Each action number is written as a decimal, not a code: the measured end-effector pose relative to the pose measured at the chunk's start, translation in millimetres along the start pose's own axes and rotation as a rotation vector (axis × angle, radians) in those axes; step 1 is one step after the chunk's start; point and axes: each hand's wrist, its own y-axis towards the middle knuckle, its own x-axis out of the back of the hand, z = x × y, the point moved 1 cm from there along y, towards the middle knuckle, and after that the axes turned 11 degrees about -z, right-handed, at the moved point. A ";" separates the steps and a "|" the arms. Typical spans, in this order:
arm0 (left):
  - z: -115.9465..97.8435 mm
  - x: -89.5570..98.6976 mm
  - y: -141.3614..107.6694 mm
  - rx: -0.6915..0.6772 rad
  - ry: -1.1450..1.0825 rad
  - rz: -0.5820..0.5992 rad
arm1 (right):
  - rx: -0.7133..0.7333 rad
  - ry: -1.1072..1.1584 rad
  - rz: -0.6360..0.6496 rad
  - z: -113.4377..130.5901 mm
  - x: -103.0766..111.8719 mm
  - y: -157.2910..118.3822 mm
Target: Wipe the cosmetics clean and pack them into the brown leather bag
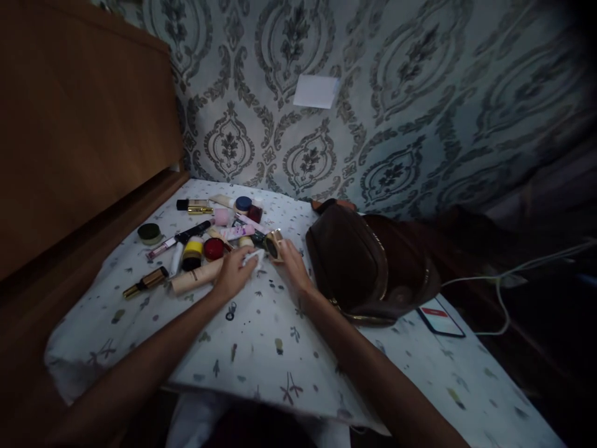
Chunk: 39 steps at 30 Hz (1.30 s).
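Observation:
My left hand (234, 271) is closed on a white tissue (254, 258), beside a beige tube (196, 277). My right hand (293, 264) is wrapped round a gold-rimmed compact (273, 245), which stands tilted close to the tissue. Left of my hands lies a cluster of cosmetics: a red-lidded jar (214, 249), a yellow-banded jar (192, 254), a pink and white tube (237, 232) and a blue-lidded jar (243, 204).
A brown leather bag (347, 258) sits right of my right hand, with a phone (441, 317) and a white cable (501, 298) beyond it. A wooden cabinet (88, 124) borders the left. A dark round jar (149, 234) and gold-black bottle (145, 282) lie at the left.

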 end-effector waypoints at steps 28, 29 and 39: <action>-15.1 4.3 4.4 -0.405 0.803 0.262 | 0.355 -0.410 0.155 -14.2 28.4 -55.3; -16.9 6.7 0.5 -0.404 0.801 0.269 | 0.351 -0.419 0.153 -13.7 28.3 -55.5; -27.6 28.0 -48.8 -0.494 0.860 0.281 | 0.355 -0.403 0.171 -13.3 29.5 -56.2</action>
